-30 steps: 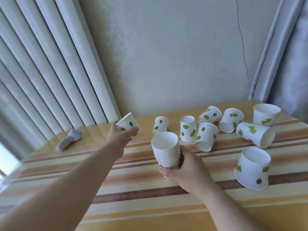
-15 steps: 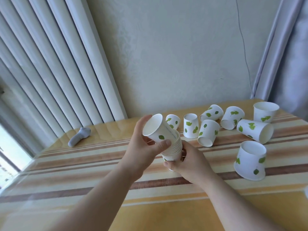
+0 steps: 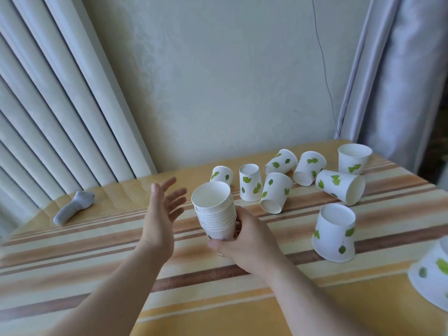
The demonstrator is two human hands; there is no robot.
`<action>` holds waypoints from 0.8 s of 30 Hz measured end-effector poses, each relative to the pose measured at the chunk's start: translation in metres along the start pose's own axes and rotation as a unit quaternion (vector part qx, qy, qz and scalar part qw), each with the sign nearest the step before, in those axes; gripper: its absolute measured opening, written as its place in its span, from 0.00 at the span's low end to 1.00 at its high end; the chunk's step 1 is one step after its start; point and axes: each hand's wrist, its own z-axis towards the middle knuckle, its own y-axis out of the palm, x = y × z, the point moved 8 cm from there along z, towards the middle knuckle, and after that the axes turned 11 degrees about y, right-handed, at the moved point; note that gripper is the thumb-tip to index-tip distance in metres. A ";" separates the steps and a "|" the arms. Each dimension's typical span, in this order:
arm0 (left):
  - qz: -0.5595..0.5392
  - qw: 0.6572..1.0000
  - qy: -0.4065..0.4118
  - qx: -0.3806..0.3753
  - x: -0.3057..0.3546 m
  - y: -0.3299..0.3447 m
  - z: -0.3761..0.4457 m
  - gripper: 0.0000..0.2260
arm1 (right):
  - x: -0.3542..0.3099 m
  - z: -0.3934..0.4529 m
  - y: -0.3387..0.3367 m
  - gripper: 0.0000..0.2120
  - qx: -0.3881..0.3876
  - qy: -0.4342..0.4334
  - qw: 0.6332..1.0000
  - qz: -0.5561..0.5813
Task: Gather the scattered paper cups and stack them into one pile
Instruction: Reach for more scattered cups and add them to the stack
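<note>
My right hand [image 3: 244, 241] grips the lower part of a stack of white paper cups with green leaves [image 3: 215, 209], held above the striped table [image 3: 97, 258]. My left hand [image 3: 162, 209] hovers just left of the stack, fingers spread, holding nothing. Several loose cups lie scattered behind and to the right. An upside-down cup [image 3: 221, 174] sits right behind the stack and another [image 3: 251, 183] beside it. A tipped cup [image 3: 275, 192] lies further right. One upside-down cup [image 3: 335, 232] stands at the right, and one upright cup [image 3: 354, 158] at the far corner.
A grey handle-shaped object [image 3: 74, 209] lies at the table's far left, near white vertical blinds. A wall runs behind the table and a grey curtain hangs at the right. A cup [image 3: 432, 275] is cut off by the right frame edge.
My left hand brought a cup from the far left to the stack, set it in on top, then let go and drew back open.
</note>
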 end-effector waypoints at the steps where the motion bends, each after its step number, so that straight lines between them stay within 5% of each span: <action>1: 0.030 1.000 0.007 -0.007 0.000 0.007 0.006 0.20 | 0.000 0.000 0.000 0.26 0.002 -0.003 1.000 0.000; 3: 0.122 0.991 0.010 -0.049 -0.004 0.026 0.021 0.16 | -0.001 0.000 -0.001 0.27 0.007 -0.010 1.000 0.001; 9: 0.383 0.909 -0.020 -0.162 -0.045 0.087 0.080 0.48 | 0.001 0.003 -0.002 0.26 0.009 -0.010 1.000 0.010; 14: 0.558 0.792 -0.010 -0.248 -0.069 0.093 0.093 0.45 | -0.001 0.002 -0.005 0.27 0.013 -0.016 1.000 0.016; 16: 0.499 0.832 -0.017 -0.242 -0.063 0.078 0.088 0.47 | 0.000 0.002 -0.004 0.27 0.011 -0.010 1.000 0.015; 18: 0.345 0.925 -0.053 -0.152 -0.052 0.052 0.077 0.52 | 0.000 0.002 -0.004 0.26 0.011 -0.005 1.000 0.015; 20: 0.199 0.974 -0.087 -0.058 -0.051 0.021 0.064 0.50 | 0.000 0.002 -0.004 0.25 0.008 -0.005 1.000 0.011; 24: -0.058 0.991 -0.122 0.006 -0.032 -0.009 0.041 0.19 | -0.002 0.000 -0.003 0.26 0.006 -0.007 1.000 0.006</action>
